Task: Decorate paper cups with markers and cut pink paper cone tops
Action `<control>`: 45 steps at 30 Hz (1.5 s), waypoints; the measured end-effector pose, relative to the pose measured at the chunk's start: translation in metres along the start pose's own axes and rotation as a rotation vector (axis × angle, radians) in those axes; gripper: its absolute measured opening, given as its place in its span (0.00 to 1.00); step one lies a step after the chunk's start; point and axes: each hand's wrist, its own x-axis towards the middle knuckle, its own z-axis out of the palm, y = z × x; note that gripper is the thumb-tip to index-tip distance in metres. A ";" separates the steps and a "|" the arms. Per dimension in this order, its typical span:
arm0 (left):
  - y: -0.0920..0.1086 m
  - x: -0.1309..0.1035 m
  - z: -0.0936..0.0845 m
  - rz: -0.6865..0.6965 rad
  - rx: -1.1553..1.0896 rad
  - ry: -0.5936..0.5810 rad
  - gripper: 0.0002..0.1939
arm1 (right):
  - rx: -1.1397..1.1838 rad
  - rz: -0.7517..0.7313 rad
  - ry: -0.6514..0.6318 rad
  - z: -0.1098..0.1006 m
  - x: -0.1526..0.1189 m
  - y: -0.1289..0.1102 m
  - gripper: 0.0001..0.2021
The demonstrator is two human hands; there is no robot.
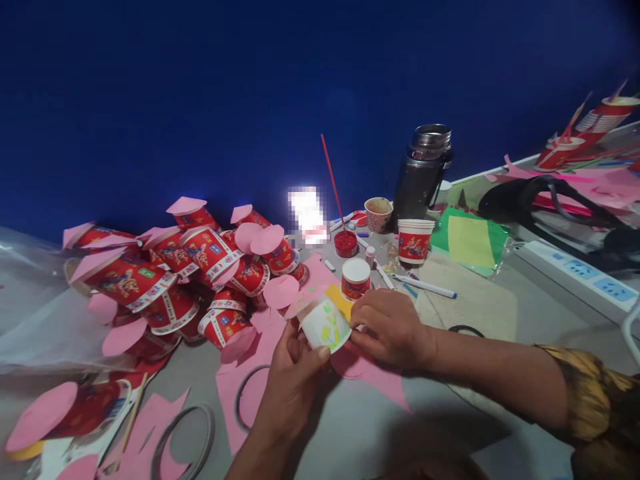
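Observation:
A white paper cup (pixel 326 325) with green and yellow drawings is tilted between my two hands. My left hand (pixel 300 363) grips it from the left, with the thumb on its lower rim. My right hand (pixel 387 327) has its fingers pinched together at the cup's right edge; what lies between the fingertips is hidden. A piece of pink paper (pixel 305 300) shows at the cup's upper end. Orange paper (pixel 341 301) lies just behind the cup, and pink sheets (pixel 383 380) spread below it. A small red cup (pixel 356 279) stands behind my right hand.
Red cups with pink discs (pixel 213 253) pile up at the left. A red jar (pixel 346 243) holding a stick, a dark flask (pixel 423 170), stacked cups (pixel 415 241) and a marker (pixel 425 286) stand or lie behind. A power strip (pixel 580 280) is right; tape rings (pixel 184 440) lie front left.

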 end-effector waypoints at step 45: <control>0.023 -0.026 -0.028 -0.034 -0.088 0.107 0.38 | 0.098 0.452 -0.702 -0.028 -0.010 0.008 0.10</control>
